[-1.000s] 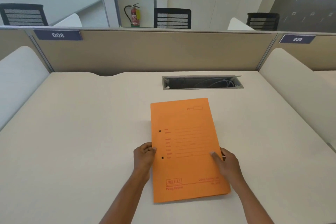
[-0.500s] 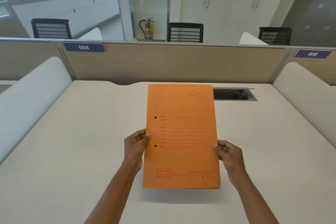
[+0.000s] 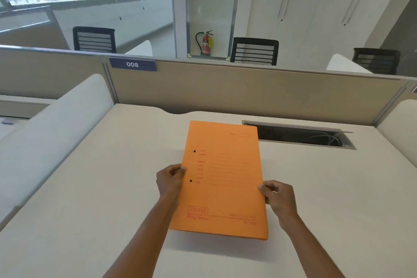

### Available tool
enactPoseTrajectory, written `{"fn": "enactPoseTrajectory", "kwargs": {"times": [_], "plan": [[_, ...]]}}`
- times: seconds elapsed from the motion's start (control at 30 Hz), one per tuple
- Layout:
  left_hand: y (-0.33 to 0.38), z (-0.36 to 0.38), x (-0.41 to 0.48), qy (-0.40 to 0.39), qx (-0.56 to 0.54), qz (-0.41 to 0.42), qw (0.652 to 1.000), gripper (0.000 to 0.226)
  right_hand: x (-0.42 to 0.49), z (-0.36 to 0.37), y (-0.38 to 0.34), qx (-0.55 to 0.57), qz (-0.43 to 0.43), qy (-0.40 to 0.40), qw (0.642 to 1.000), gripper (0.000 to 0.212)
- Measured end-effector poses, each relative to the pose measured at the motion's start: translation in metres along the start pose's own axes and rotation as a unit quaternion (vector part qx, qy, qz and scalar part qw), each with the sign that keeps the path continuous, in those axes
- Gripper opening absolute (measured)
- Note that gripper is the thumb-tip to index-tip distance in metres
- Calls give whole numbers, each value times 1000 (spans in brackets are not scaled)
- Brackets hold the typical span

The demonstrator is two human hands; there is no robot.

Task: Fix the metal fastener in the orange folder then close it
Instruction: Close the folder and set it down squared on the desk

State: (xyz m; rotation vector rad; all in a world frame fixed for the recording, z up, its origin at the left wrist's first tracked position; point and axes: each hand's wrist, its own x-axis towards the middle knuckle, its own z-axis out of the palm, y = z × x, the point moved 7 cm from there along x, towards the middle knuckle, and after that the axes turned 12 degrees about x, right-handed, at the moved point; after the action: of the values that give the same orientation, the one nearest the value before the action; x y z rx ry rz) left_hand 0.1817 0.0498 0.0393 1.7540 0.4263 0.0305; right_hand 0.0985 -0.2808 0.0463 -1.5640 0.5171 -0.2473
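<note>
**Both hands hold closed orange folder above bench**

Left hand (image 3: 170, 180) grips the orange folder (image 3: 222, 178) at its left edge, between the two punched holes (image 3: 194, 151), thumb on the front cover, other fingers curled behind and hidden. Right hand (image 3: 277, 193) pinches the right edge lower down, thumb tip on the cover, remaining fingers tucked behind. Both forearms reach in from the bottom of the frame, elbows cut off.

Folder is shut, front cover facing the camera, tilted up off the bench (image 3: 90, 187); a shadow lies on the bench under its lower edge. Its top right corner overlaps the cable cutout (image 3: 300, 134) in the view. Red printed text on the cover is blurred, unreadable. Metal fastener not visible; inside of folder hidden.

Behind the bench, a partition with a blue "008" label (image 3: 132, 64). A fire extinguisher (image 3: 206, 43) stands further back.
</note>
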Motion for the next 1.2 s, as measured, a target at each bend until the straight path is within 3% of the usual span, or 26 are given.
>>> {"fn": "enactPoseTrajectory", "kwargs": {"times": [0.23, 0.57, 0.8, 1.03, 1.2], "plan": [[17, 8, 99, 72, 90, 18, 993, 6, 84, 73, 4, -66, 21, 6, 998, 17], [-2, 25, 183, 85, 190, 67, 976, 9, 155, 128, 20, -151, 30, 28, 988, 16], [-3, 28, 205, 84, 260, 96, 957, 16, 166, 142, 19, -212, 22, 32, 977, 32], [-6, 32, 201, 97, 317, 136, 934, 31, 167, 143, 16, -232, 22, 28, 972, 19], [-7, 36, 198, 93, 326, 156, 928, 34, 165, 143, 17, -270, 9, 32, 962, 26]]}}
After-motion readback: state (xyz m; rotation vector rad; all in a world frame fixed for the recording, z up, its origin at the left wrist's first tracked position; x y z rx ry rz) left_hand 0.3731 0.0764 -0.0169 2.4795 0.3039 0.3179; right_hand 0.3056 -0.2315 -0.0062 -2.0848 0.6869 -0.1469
